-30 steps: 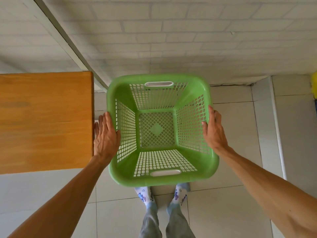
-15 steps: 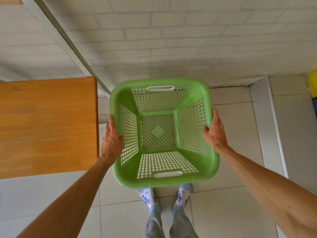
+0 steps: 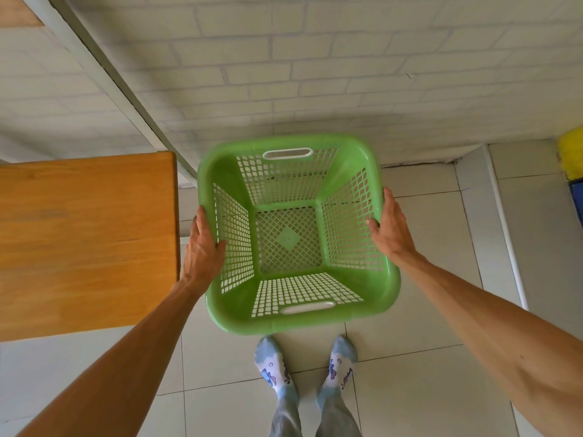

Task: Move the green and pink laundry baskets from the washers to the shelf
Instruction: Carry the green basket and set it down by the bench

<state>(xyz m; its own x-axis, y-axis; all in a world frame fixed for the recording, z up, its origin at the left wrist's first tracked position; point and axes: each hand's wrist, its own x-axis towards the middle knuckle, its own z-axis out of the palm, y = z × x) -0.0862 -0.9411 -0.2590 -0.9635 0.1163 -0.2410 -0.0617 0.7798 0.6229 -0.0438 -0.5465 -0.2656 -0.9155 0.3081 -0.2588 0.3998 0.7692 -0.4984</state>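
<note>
An empty green laundry basket (image 3: 386, 288) with mesh walls and two slot handles hangs in the air in front of me, above the tiled floor. My left hand (image 3: 202, 250) grips its left rim, thumb inside. On the opposite rim my right hand (image 3: 389, 231) holds it the same way. The wooden shelf board (image 3: 85, 238) lies just left of the basket, its right edge almost touching my left hand. No pink basket and no washers are in view.
A white brick wall (image 3: 315, 74) rises straight ahead, with a white frame post (image 3: 104, 74) running diagonally at the left. My feet in patterned socks (image 3: 274, 370) stand on pale floor tiles under the basket. A yellow and blue object (image 3: 572, 159) sits at the right edge.
The view has tipped down a little, so basket and wooden board sit lower in the frame. Both hands have kept their hold on the basket's sides.
</note>
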